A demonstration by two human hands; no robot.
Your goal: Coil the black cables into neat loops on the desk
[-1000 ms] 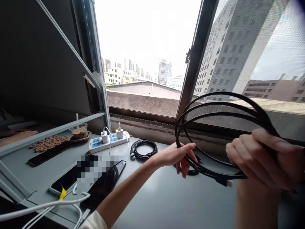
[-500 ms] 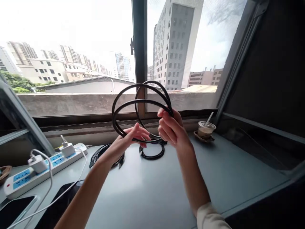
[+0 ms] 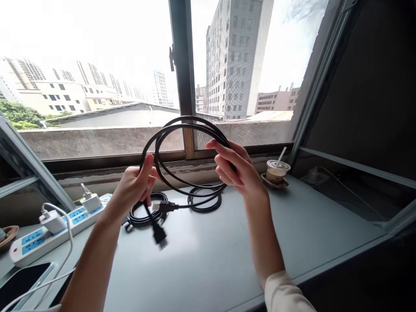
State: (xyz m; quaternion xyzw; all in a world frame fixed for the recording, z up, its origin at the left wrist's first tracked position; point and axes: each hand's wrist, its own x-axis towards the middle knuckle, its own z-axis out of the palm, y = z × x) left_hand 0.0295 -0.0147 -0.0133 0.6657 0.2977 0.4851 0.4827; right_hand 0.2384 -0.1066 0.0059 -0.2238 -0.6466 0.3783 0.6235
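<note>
A black HDMI cable (image 3: 191, 125) hangs in loose loops above the desk, held between both hands. On the left side of the loops, my left hand (image 3: 138, 184) is closed around the cable, thumb up. One plug (image 3: 159, 235) dangles below that hand, and a second plug (image 3: 164, 206) sticks out just to its right. My right hand (image 3: 232, 167) pinches the loops on their right side, with the index finger reaching over them. Behind and below, a coiled black cable (image 3: 143, 223) and another coil (image 3: 205, 209) lie on the desk.
A white power strip (image 3: 69, 227) with plugged-in chargers lies at the left, its white cables trailing past a phone (image 3: 24, 284). At the back right stands a lidded drink cup (image 3: 277, 171) with a straw. A window frame (image 3: 186, 78) rises behind the desk (image 3: 195, 268).
My left hand has moved left and closed on the cable; before, its fingers were spread under the loops. Both plugs have come into view. My right hand still holds the loops.
</note>
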